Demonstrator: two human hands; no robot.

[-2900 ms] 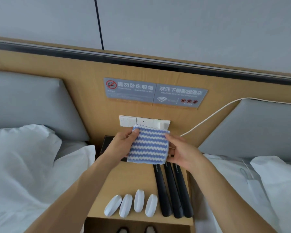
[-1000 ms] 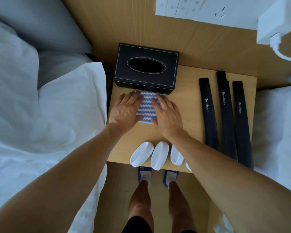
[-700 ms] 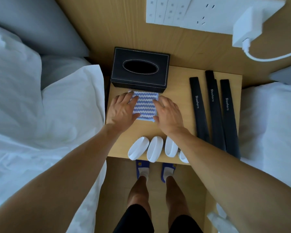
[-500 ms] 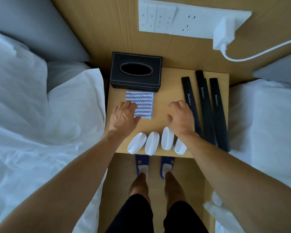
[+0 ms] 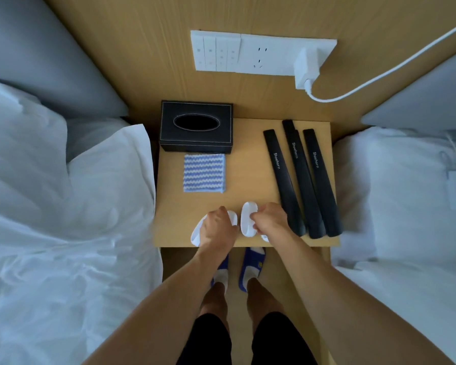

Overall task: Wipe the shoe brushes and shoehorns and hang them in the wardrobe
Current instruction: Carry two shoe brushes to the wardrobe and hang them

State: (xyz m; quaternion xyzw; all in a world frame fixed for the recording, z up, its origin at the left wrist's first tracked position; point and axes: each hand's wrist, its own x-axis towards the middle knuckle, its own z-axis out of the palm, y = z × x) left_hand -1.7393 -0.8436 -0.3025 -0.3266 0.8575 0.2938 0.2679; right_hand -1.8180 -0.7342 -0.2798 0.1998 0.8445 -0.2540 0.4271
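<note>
At the near edge of the wooden bench, four white shoe brushes are lined up in a row. Left hand is laid over the two left brushes, fingers curled down around them. Right hand is curled on the two right brushes: the third is gripped at its right side, the fourth is mostly hidden under the wrist. Whether any brush is lifted off the bench cannot be told. Three black shoehorns lie side by side on the right part of the bench, touching or nearly so, untouched by either hand. Blue-and-white striped cloth is lying folded flat just in front of the black tissue box. White switch and socket panel is seen on the wall behind, with a charger plugged in.
</note>
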